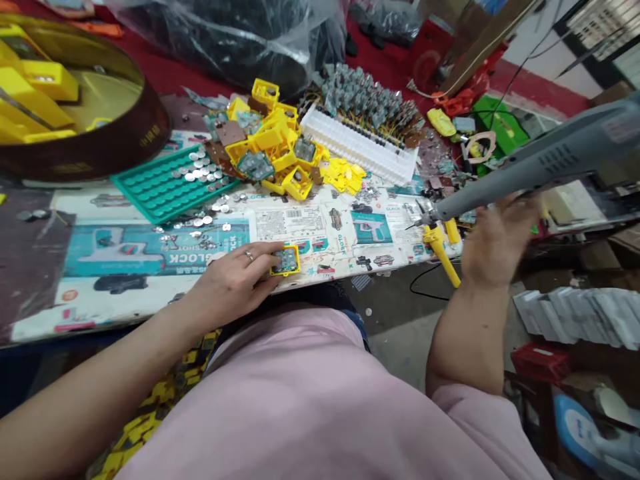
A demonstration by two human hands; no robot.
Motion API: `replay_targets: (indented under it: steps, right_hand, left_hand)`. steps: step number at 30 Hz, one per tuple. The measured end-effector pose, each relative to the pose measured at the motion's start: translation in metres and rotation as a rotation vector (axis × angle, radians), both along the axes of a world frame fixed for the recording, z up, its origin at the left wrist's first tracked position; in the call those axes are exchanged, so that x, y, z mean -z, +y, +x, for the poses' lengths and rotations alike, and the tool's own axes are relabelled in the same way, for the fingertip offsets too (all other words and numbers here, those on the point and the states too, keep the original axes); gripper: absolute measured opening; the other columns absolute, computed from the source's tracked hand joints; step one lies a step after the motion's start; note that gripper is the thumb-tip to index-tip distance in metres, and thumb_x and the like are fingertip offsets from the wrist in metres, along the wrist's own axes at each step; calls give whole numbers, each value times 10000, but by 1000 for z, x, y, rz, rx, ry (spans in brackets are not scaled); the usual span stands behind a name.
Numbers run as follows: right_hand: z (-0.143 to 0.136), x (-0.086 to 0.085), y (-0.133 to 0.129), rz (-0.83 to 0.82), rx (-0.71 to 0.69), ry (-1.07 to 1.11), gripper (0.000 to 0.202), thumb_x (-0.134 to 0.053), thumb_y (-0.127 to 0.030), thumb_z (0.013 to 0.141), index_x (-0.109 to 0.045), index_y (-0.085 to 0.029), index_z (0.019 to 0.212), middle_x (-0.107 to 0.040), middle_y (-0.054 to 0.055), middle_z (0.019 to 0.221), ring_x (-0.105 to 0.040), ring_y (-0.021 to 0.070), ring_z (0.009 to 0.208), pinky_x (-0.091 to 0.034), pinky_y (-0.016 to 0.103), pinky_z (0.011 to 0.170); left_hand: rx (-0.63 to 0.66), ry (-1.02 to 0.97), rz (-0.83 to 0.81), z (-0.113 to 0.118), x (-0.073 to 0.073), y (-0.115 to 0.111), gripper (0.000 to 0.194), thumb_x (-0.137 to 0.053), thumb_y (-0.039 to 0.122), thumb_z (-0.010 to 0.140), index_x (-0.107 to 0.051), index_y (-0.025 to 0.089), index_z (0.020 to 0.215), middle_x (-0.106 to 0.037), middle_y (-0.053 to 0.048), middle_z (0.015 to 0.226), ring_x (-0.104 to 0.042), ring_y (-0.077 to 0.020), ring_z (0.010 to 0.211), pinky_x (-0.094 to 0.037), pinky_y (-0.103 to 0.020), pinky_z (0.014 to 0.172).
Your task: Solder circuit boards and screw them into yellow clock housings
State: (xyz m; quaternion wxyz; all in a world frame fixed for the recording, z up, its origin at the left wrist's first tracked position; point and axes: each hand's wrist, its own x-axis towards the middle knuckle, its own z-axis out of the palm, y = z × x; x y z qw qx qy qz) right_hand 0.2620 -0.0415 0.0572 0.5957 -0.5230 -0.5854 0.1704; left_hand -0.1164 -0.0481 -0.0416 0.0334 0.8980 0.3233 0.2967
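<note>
Head view: a cluttered workbench.
Left hand (235, 283): fingers curled, pinning a small yellow plastic frame holding a circuit board (285, 261) flat at the near edge of the printed cardboard sheet (150, 253).
Right hand (495, 243): blurred, fingers loosely spread beneath a grey electric screwdriver (530, 170); grip unclear.
Nearby: green plastic tray (160, 187) with silvery discs.

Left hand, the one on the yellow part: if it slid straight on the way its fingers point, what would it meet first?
The left hand already touches the yellow part. Beyond that, printed cardboard looks free toward the table's edge; depth is uncertain.

Right hand (493, 240) blurred; grey tool (540, 163) cut off.
</note>
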Motion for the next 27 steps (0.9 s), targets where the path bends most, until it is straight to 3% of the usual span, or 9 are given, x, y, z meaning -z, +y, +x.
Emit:
replay_targets:
  steps: [4, 7, 10, 13, 15, 17, 19, 22, 27]
  right_hand:
    - [16, 22, 16, -129, -174, -64, 704, -783, -619, 677, -554, -374, 1296, -689, 64, 1278, -666, 254, 1169, -565, 480, 954]
    - [10, 28, 15, -75, -152, -30, 549, -786, -609, 682, -614, -288, 1093, -739, 53, 1048, -714, 214, 954, -605, 397, 816]
    - [-15, 25, 14, -37, -198, 10, 509, -826, -575, 644, -620, -264, 991, -715, 21, 916, -698, 189, 857, -607, 353, 746]
    - [-51, 18, 21, -84, -486, 121, 528, -762, -604, 706, -602, -274, 1086, -708, 44, 1068, -700, 192, 929, -611, 398, 837]
    - [-75, 15, 27, -170, -592, 176, 504, -730, -639, 721, -612, -251, 1019, -717, 48, 984, -702, 183, 808, -617, 394, 768]
    - [-98, 16, 31, -222, -490, 185, 501, -720, -668, 713, -606, -232, 932, -668, 1, 731, -635, 156, 606, -589, 360, 635]
    - [-116, 19, 32, -190, -258, 128, 519, -722, -679, 704, -591, -226, 921, -577, -43, 602, -562, 141, 530, -537, 333, 570]
    - [-133, 25, 29, -77, -13, -52, 616, -707, -663, 731, -555, -215, 1126, -656, 7, 759, -624, 179, 671, -531, 335, 637]
    - [-142, 30, 26, 27, 10, -267, 672, -426, -556, 942, -301, -162, 1472, -714, 139, 1056, -690, 236, 844, -543, 358, 698]
  left_hand:
    - [0, 11, 9, -4, 2, 3, 98, -576, 238, 924, -559, 197, 1013, -723, -134, 1164, -735, -248, 996, -638, -383, 808]
    - [-3, 41, 10, -6, 4, 7, 144, -577, 277, 926, -565, 207, 1052, -713, -125, 1186, -725, -260, 1016, -631, -412, 826]
    - [38, 72, 38, -9, 2, 10, 181, -574, 316, 923, -577, 206, 1066, -710, -128, 1183, -711, -276, 1052, -621, -436, 861]
    - [34, 97, 52, -11, -7, 12, 214, -545, 336, 938, -593, 204, 1099, -706, -129, 1195, -709, -276, 1059, -616, -432, 866]
    - [5, 76, 65, -9, -18, 15, 250, -522, 330, 954, -586, 203, 1160, -699, -130, 1207, -713, -264, 1048, -617, -411, 860]
    - [-18, 31, 90, -3, -34, 20, 314, -528, 294, 959, -550, 201, 1257, -684, -135, 1237, -699, -260, 1097, -610, -401, 900]
    - [-17, -26, 103, 7, -55, 28, 429, -554, 260, 950, -481, 206, 1369, -652, -143, 1295, -649, -271, 1207, -587, -419, 976]
    - [-36, -183, 58, 28, -89, 42, 585, -556, 276, 956, -347, 239, 1501, -572, -154, 1416, -573, -272, 1316, -573, -423, 1015]
    - [81, -368, 84, 70, -134, 63, 752, -513, 292, 972, -91, 266, 1595, -347, -189, 1601, -487, -259, 1409, -534, -420, 1079]
